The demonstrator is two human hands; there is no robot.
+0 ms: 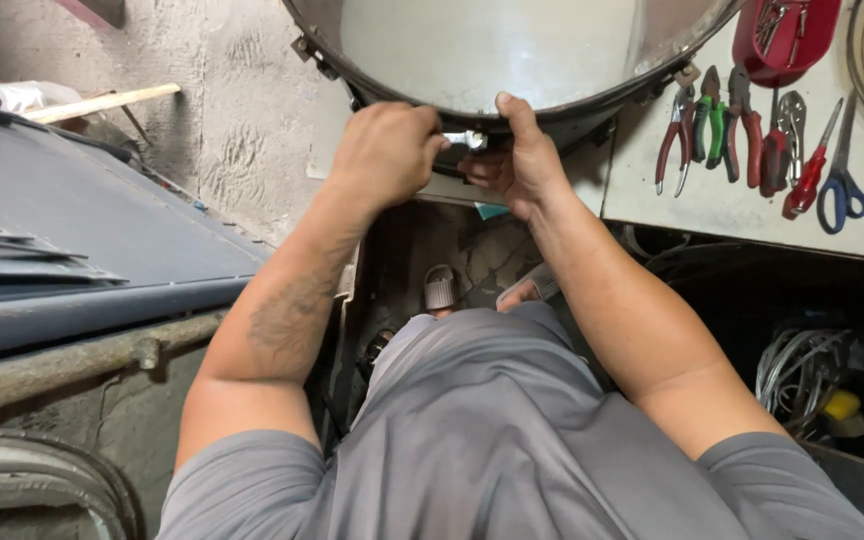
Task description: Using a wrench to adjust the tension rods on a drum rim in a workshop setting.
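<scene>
Large round metal drum (512, 50) sitting at top centre of frame; left hand (384, 152) curling closed over its dark rim; right hand (517, 160) pinching small shiny metal clip (469, 139) at rim; red-handled pliers (674, 140) lying upper right.

one drum (512, 45), three pliers (710, 125), two screwdrivers (810, 170), one scissors (840, 180)

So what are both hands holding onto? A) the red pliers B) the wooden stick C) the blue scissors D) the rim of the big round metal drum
D: the left hand and right hand both grip the dark rim of the metal drum, while the tools lie untouched on the bench.
</scene>
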